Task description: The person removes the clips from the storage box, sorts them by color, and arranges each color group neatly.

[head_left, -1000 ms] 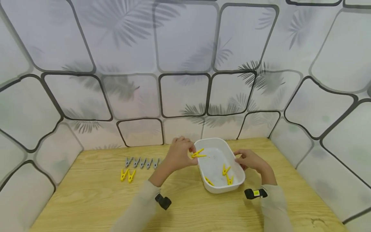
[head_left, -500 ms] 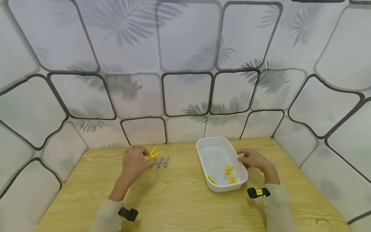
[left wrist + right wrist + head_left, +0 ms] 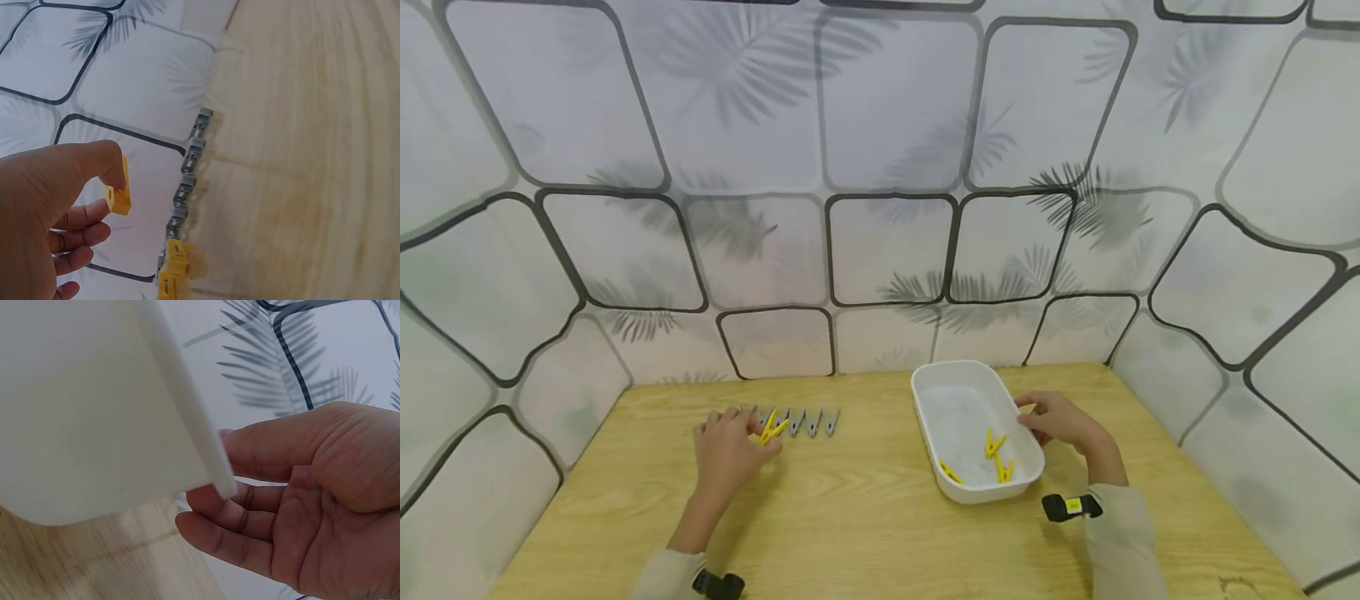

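Between thumb and index finger, my left hand (image 3: 726, 454) pinches a yellow clothespin (image 3: 772, 429), held in front of a row of grey clothespins (image 3: 812, 423). The left wrist view shows this pinched clothespin (image 3: 119, 195) apart from the row, with two more yellow clothespins (image 3: 177, 257) on the table; the hand covers those in the head view. On the right, my right hand (image 3: 1063, 421) holds the side rim of a white plastic basin (image 3: 958, 408), thumb and fingers around the edge. Several yellow clothespins (image 3: 995, 446) lie inside the basin, towards its near end.
The light wooden table (image 3: 865, 533) meets a patterned wall covering (image 3: 880, 250) at the back, and similar panels stand on both sides. A black strap (image 3: 718, 585) with a small device sits on the left wrist, another (image 3: 1072, 506) on the right.
My left hand has moved left from the basin's left edge to the grey clothespin row, still pinching the yellow clothespin, and then slightly lower. The right hand stays at the basin rim.
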Action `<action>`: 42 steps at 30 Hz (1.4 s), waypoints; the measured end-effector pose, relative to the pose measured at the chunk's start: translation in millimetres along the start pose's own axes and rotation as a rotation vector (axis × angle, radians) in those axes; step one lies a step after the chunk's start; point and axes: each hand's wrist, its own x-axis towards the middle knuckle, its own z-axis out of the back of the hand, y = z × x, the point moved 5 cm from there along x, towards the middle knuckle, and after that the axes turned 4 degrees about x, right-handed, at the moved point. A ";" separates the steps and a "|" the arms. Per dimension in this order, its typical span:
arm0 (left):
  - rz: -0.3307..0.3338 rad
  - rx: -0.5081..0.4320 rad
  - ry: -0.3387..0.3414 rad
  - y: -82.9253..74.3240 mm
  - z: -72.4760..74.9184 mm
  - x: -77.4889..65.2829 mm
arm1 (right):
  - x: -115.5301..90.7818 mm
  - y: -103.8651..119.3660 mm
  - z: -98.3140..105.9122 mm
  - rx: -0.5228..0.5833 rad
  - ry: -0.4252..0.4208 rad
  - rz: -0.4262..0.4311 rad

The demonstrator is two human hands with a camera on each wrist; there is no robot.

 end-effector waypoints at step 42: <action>0.100 0.161 0.105 10.4 -19.8 -7.5 | 3.3 -3.9 0.4 -0.018 -0.005 -0.011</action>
